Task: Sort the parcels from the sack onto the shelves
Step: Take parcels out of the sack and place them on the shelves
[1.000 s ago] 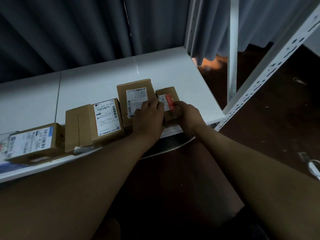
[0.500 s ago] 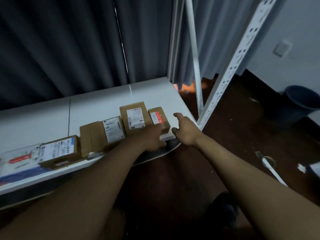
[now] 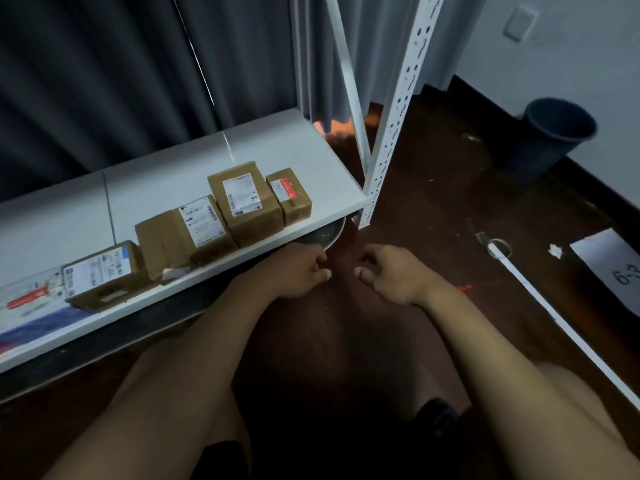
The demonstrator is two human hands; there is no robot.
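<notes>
Several brown cardboard parcels stand in a row along the front edge of the white shelf (image 3: pixel 166 174). The small parcel with a red label (image 3: pixel 289 197) is at the right end, beside a taller parcel (image 3: pixel 244 202). Two more boxes (image 3: pixel 183 233) (image 3: pixel 100 273) and a flat mailer (image 3: pixel 27 299) follow to the left. My left hand (image 3: pixel 298 270) and my right hand (image 3: pixel 388 271) hang in front of and below the shelf, fingers loosely curled, holding nothing. No sack is in view.
A white perforated shelf post (image 3: pixel 391 109) rises at the shelf's right corner. On the dark floor a dark bin (image 3: pixel 550 136) stands by the wall, a white strip (image 3: pixel 561 327) lies diagonally, and a white sheet with numbers (image 3: pixel 613 268) lies at the right. Grey curtains hang behind.
Both hands have let go of the small red-label parcel and drawn back below the shelf edge. The view has pulled back and turned right.
</notes>
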